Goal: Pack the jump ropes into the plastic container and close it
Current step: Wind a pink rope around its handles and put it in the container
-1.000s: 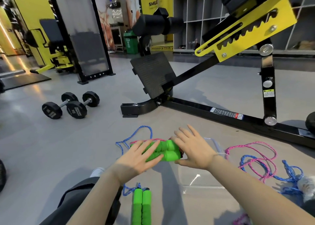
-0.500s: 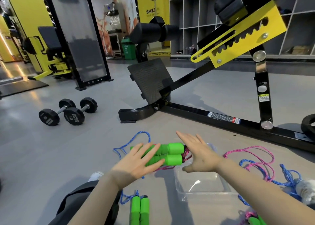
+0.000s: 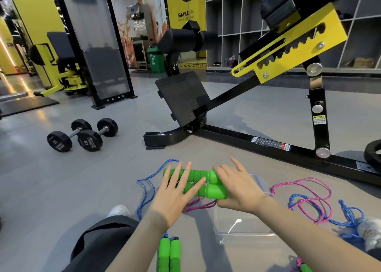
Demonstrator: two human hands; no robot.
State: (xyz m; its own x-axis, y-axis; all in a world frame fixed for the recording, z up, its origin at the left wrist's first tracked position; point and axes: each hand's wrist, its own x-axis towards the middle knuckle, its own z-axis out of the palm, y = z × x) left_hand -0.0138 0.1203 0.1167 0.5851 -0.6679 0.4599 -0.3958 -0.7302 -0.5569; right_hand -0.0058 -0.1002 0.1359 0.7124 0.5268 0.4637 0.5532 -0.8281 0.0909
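Observation:
A bundle of green foam jump rope handles [image 3: 198, 181] hangs just above the floor, left of the clear plastic container [image 3: 245, 228]. Pink cord [image 3: 198, 205] dangles beneath it and a blue cord loop [image 3: 147, 182] trails off to the left. My left hand [image 3: 175, 197] lies across the handles with straight fingers. My right hand [image 3: 239, 189] grips their right ends, fingers over the top and thumb underneath. A second pair of green handles [image 3: 169, 253] lies on the floor near my knee. More pink and blue rope [image 3: 309, 201] is tangled to the right of the container.
The black base bar of a yellow and black bench [image 3: 268, 144] crosses the floor just beyond my hands. Two black dumbbells [image 3: 82, 135] lie at the left. A weight plate [image 3: 373, 154] sits at the right edge. My dark trouser leg [image 3: 103, 243] is at the bottom left.
My right hand was off the handles half a second ago, over the container. It has moved back left and closed around their right ends. My left hand stays flat on them.

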